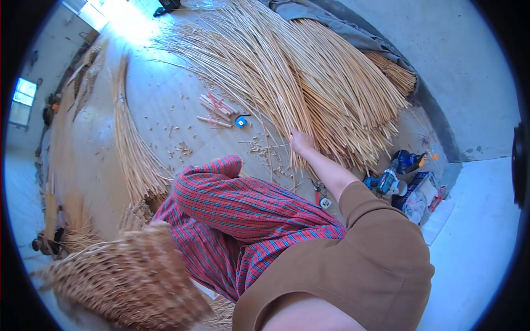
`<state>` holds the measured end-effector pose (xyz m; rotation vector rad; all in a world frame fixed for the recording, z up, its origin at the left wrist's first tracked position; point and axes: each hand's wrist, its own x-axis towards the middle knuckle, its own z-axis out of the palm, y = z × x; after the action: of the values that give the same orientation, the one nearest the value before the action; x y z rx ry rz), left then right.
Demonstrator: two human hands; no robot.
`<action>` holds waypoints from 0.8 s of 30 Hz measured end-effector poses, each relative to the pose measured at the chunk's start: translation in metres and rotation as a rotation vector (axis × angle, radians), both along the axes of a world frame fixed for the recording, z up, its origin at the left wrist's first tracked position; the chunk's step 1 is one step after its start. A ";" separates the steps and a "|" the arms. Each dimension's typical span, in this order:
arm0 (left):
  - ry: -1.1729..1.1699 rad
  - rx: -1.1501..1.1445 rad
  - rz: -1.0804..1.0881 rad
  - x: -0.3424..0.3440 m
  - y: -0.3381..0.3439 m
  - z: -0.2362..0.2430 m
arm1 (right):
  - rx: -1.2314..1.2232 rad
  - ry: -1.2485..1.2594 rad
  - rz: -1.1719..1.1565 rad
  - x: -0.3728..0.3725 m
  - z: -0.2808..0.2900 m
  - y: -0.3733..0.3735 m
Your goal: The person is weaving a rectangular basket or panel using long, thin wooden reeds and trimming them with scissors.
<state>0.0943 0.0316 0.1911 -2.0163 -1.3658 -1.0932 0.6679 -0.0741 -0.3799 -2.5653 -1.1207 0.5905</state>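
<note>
My right hand (302,140) reaches forward to the large fanned pile of long tan stalks (348,88), its fingers closed on some stalks at the pile's near left side. Below it loose short offcuts (265,154) lie on the floor. A blurred woven panel or basket (116,276) of tan strands is at lower left, beside my legs in red plaid cloth (243,209). My left upper arm shows at the bottom edge; my left hand is out of sight.
A bundle of stalks (132,143) lies at left. Short rods (215,110) and a blue tape measure (240,121) lie centre. A cordless drill (386,179), other tools and a crate (414,187) sit right, by the wall (480,220). A grey cloth (331,30) lies behind the pile.
</note>
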 end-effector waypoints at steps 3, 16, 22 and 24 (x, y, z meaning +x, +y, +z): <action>0.109 -0.361 -0.003 -0.002 0.033 -0.058 | -0.209 -0.009 -0.120 -0.031 -0.011 0.011; -0.278 -0.684 -0.263 0.089 0.040 -0.275 | -0.214 0.028 -0.123 0.006 -0.009 0.004; -0.393 -1.121 -0.365 0.084 0.024 -0.265 | 0.077 0.476 -0.280 0.052 -0.011 -0.021; -0.458 -1.233 -0.276 0.070 0.016 -0.252 | 0.092 0.857 -0.339 0.020 0.026 -0.004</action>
<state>0.1646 0.0480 -0.0607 -2.9520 -2.4588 -0.9150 0.6877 -0.0782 -0.3535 -1.9785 -0.3954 1.3152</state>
